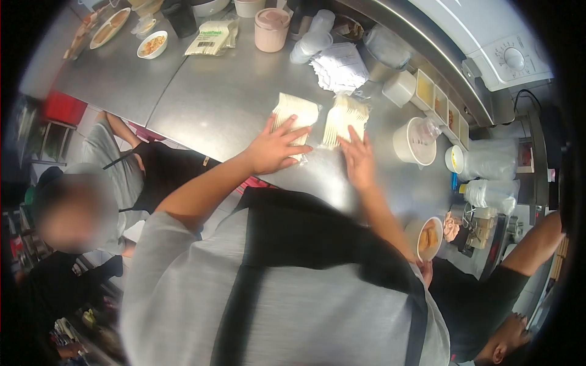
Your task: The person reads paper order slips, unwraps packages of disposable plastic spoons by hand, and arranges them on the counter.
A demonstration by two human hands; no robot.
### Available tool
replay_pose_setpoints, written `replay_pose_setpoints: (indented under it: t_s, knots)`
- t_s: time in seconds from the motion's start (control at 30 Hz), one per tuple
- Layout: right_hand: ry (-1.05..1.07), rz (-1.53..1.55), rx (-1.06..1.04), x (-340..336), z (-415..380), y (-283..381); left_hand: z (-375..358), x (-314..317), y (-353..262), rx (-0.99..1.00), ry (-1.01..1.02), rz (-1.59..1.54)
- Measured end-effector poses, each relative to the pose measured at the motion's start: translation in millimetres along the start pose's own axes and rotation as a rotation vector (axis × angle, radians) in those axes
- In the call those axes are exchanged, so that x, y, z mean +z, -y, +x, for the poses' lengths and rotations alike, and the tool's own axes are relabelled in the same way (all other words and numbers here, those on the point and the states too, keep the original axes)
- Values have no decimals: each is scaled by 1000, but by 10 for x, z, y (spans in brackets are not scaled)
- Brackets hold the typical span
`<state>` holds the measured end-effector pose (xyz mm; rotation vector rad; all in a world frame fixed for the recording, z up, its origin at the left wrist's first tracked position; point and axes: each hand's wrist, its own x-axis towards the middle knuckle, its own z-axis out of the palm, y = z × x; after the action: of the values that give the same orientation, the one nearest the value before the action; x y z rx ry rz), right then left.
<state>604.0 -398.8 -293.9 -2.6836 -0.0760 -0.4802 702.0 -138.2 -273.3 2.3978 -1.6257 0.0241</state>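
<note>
My left hand (278, 145) lies with fingers spread over a clear plastic pack of cream-coloured disposable cutlery (292, 106) on the steel counter (232, 91). To its right is a second pack of cutlery (345, 117), whose narrow ends fan out like fork tines. The fingers of my right hand (359, 157), stretched out, touch this pack's lower right edge. Both packs lie flat, side by side, with a small gap between them. Neither hand is wrapped around anything.
Behind the packs are white papers (340, 70), a pink-lidded tub (271, 30) and another plastic pack (212, 38). A white bucket (415, 143) and food containers (438, 100) line the right. A co-worker (110, 165) stands left; another person's hand (425, 270) is by a food bowl (429, 239).
</note>
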Motion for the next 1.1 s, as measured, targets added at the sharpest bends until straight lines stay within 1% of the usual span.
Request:
replay_pose_setpoints:
  t_s: [0.07, 0.17, 0.27, 0.37, 0.47, 0.57, 0.63, 0.67, 0.7, 0.77, 0.93, 1.03, 1.07, 1.1]
  knots:
    - [36, -6, -71, 62, -188, 131, -102, 35, 48, -149, -65, 8]
    - [72, 36, -159, 121, -261, 315, -159, 6, 428, -381, -156, 98]
    - [119, 120, -127, 191, 24, 441, -145, -48, 929, -456, -158, 91]
    - [134, 166, -160, 374, 513, 521, -77, -92, 1160, -345, -169, 25]
    - [116, 192, -203, 559, 946, 556, -82, -99, 1105, -302, -395, 64]
    - [82, 195, -246, 777, 1148, 503, -220, -161, 933, -345, -337, 157]
    - [62, 184, -279, 913, 1173, 333, -307, -79, 849, -360, -366, 111]
    - [66, 183, -301, 969, 1154, 284, -317, -63, 802, -366, -383, 96]
    - [44, 30, -298, 795, 1111, 392, -317, -49, 767, -369, -398, 76]
    - [29, -44, -301, 565, 1070, 548, -290, -50, 792, -314, -449, 40]
    - [31, 110, -240, 261, 534, 553, -188, -163, 863, -313, -367, 74]
    - [29, 165, -136, 71, 92, 551, -181, -249, 1002, -318, -283, -98]
    - [33, 252, -73, 10, -54, 550, -161, -386, 930, -420, -178, -168]
    - [38, 342, -14, -36, -206, 551, -154, -413, 825, -378, -236, -59]
